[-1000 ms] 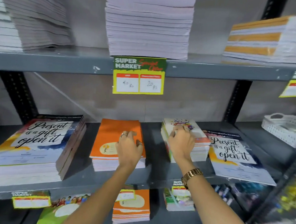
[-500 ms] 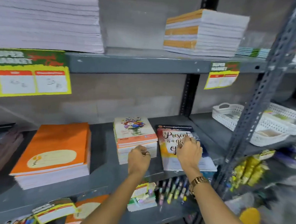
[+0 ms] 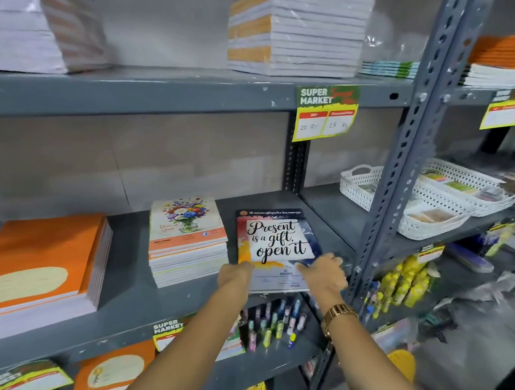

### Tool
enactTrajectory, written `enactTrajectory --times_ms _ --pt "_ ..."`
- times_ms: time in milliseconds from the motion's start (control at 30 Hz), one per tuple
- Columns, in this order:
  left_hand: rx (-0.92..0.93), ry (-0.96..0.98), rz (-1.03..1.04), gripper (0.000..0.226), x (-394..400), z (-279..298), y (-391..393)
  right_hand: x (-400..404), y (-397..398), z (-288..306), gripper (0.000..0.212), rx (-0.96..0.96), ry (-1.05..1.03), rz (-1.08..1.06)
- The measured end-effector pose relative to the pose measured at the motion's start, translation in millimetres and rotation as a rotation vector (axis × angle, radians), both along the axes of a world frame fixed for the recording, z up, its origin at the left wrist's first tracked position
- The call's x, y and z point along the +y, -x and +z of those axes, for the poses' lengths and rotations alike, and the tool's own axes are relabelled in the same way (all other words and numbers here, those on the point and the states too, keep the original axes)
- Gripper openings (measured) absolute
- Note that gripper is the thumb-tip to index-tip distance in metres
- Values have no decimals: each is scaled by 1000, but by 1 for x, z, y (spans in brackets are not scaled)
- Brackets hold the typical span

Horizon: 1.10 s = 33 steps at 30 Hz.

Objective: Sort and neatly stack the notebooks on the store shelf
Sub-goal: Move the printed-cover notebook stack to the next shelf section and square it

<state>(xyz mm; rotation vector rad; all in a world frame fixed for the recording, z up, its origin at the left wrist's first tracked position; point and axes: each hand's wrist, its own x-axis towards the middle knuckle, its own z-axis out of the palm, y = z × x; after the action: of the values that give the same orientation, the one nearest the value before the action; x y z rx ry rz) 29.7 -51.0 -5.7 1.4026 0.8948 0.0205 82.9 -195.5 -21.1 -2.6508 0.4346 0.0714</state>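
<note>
A notebook with "Present is a gift, open it" on its cover lies flat near the right end of the middle shelf. My left hand grips its near left corner and my right hand grips its near right corner. Its front edge juts slightly over the shelf lip. Just left stands a stack of floral-cover notebooks. Farther left sits a taller stack of orange notebooks.
A perforated grey upright stands just right of my right hand. White baskets sit on the neighbouring shelf. Wrapped notebook bundles fill the top shelf. Pens and more notebooks lie on the shelf below.
My view swung right along the shelf. Both hands left the orange and floral stacks, and now hold the near corners of the "Present is a gift" notebook.
</note>
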Motion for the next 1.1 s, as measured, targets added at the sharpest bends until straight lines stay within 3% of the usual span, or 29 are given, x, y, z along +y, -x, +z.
enactTrajectory --times_ms 100,200,300,467,700,833,1100 --pt "26 170 45 2 10 -2 -3 0 -2 3 68 -22 -27 -51" --pt "-5 283 21 29 15 -5 -3 -3 -7 8 45 -71 -207 -152" --pt "-33 296 -45 32 11 1 0 -7 -10 16 39 -138 -357 -245" --pt "-130 230 -100 27 6 21 -3 -5 -8 35 37 -329 -411 -325" --pt "-336 151 -58 33 31 64 8 24 -8 73 32 -480 -516 -279" --pt "-392 140 7 36 67 82 20 60 -4 88 29 -470 -581 -213" --pt "-449 125 154 20 167 87 72 164 39 104 29 -427 -619 -36"
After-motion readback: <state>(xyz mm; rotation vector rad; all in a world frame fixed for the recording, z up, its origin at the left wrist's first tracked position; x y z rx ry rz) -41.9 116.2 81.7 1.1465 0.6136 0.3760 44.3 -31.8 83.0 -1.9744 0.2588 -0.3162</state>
